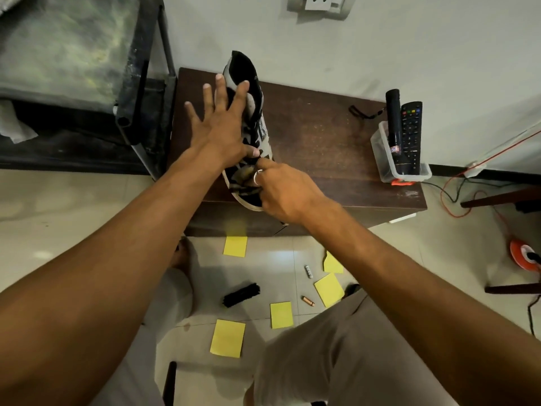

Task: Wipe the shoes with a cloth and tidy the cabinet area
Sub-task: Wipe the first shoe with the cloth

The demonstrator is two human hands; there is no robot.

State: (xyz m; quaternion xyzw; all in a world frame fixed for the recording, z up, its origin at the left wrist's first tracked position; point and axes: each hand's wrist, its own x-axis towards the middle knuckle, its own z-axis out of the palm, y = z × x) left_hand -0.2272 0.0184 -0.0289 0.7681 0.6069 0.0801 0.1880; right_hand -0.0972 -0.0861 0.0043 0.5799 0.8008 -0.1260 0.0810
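Note:
A black-and-white high-top shoe (pixel 255 112) lies on the dark brown cabinet top (pixel 322 142), its toe toward me at the front edge. My left hand (pixel 222 124) lies over the shoe's left side with fingers spread straight. My right hand (pixel 281 189) is at the toe end, fingers curled on the shoe's front; a ring shows on one finger. I cannot tell whether a cloth is under that hand.
A clear box (pixel 392 159) at the cabinet's right end holds a remote (pixel 411 133) and a black torch (pixel 393 124). On the floor lie several yellow sticky notes (pixel 227 338), a black brush (pixel 241 294), a small battery (pixel 308 301) and cables (pixel 456 197). A dark rack (pixel 140 83) stands left.

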